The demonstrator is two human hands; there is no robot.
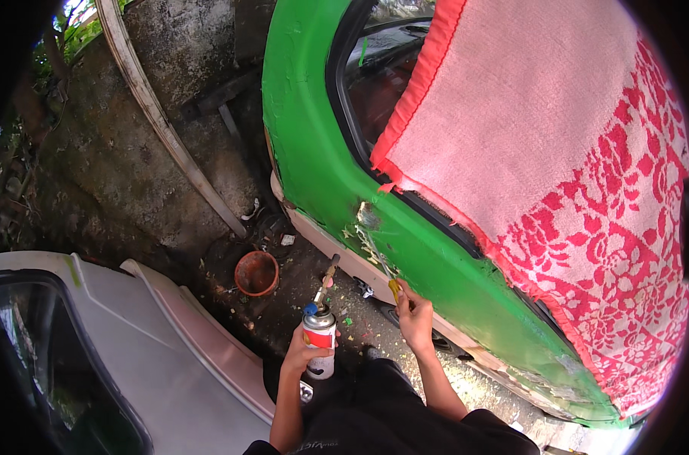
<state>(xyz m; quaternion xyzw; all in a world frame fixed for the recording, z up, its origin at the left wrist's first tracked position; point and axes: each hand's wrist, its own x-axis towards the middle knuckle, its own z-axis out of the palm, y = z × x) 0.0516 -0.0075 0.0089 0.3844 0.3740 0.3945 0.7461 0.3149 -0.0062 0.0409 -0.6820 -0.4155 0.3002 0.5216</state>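
We hold a small cylindrical gas canister, silver with a red band and a blue valve collar (319, 334), in our left hand (305, 354), the fingers wrapped tight around its lower body so that it stands nearly upright above the ground. From its top rises a slim brass-coloured torch nozzle (328, 277), tilted up and to the right, its tip close to the lower edge of the green painted car door (314, 144). Our right hand (414, 318) is closed on the yellow handle of a thin metal scraper (381, 265), whose blade lies against the door where the green coat has come away in a ragged patch of bare grey and pale flecks (367, 218). The two hands are near each other but apart. A pink and red flower-patterned towel (557, 144) hangs over the door's window opening. On the dark, littered ground (299, 258) to the left sits a round terracotta pot (256, 273), and beside it lies a pale grey car body panel (155, 341). A curved whitish strip (162, 125) leans on the rough wall behind.
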